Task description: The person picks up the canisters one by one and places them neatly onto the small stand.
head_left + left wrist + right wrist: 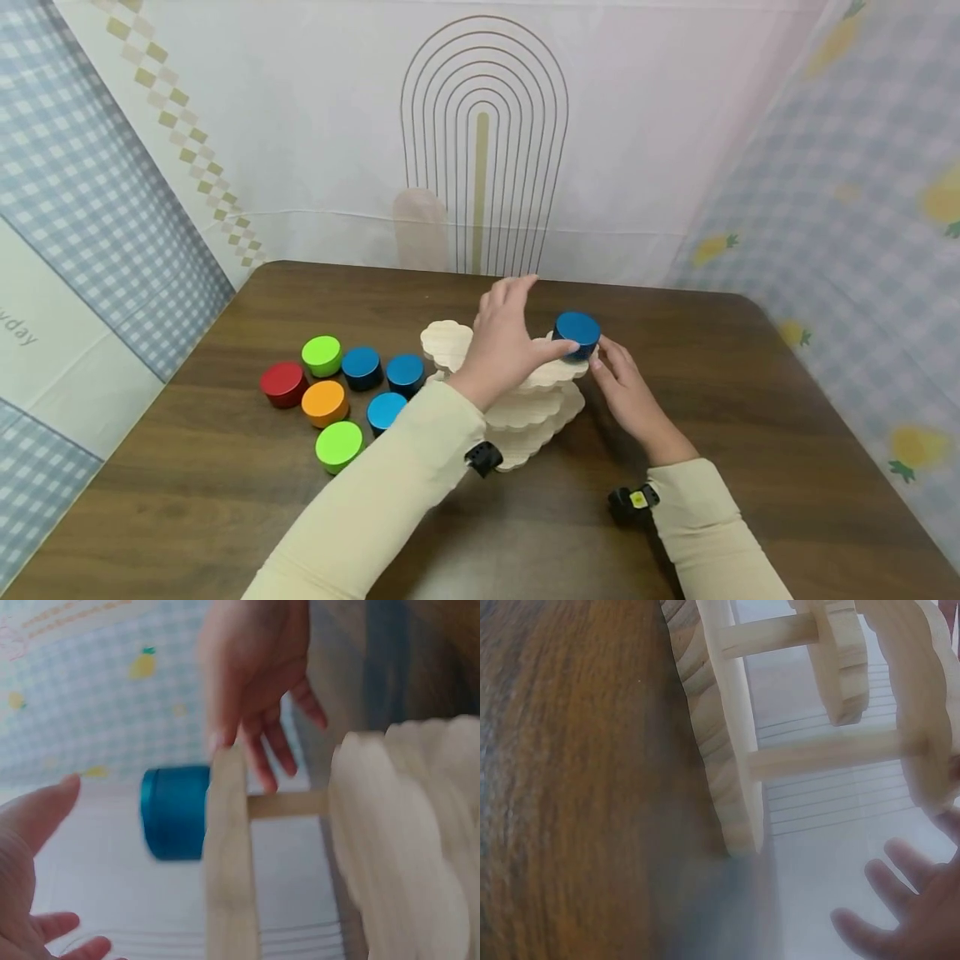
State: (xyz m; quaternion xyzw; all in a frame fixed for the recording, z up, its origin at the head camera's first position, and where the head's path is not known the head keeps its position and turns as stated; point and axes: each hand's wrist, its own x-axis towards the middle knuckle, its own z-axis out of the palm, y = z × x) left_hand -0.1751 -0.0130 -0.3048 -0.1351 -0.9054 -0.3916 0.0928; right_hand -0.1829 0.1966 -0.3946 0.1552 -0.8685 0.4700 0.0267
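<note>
A pale wooden tiered stand (528, 412) with scalloped, cloud-shaped boards on round posts rises from the table. On its top board, near the right end, sits a blue round tin (577, 331). My left hand (504, 343) hovers over the stand with fingers spread; its thumb overlaps the tin in the head view but is apart from it in the left wrist view. Beside the board's right end is my right hand (630, 400), its thumb at the edge and its other fingers loosely extended below. The right wrist view shows those fingers (889, 889) under the upper board.
Left of the stand is a group of round tins: a red one (284, 384), an orange one (325, 403), green ones (340, 446) and several blue ones (362, 367). My left forearm partly covers the nearest tins. Patterned cloth hangs behind the brown wooden table (720, 367).
</note>
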